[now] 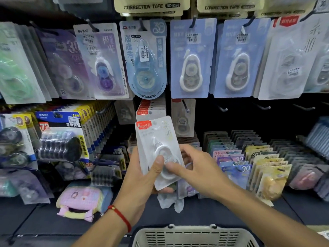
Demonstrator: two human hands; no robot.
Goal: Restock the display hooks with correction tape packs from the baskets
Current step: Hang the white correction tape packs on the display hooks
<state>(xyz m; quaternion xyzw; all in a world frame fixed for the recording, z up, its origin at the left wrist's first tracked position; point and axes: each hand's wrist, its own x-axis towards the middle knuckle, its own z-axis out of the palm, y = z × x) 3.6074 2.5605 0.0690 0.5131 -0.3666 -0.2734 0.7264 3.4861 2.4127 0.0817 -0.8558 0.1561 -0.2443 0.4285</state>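
Left hand (142,173) grips a white correction tape pack (158,148) from below, thumb pressed on its clear blister, pack upright in front of the display hooks (187,107). Right hand (195,168) pinches the same pack's right side, thumb on the blister, fingers curled behind. Beige basket (194,237) sits at the lower edge below both hands; its contents are not visible.

left hand (140,177) gripping white tape pack (158,148), right hand (194,172) pinching it
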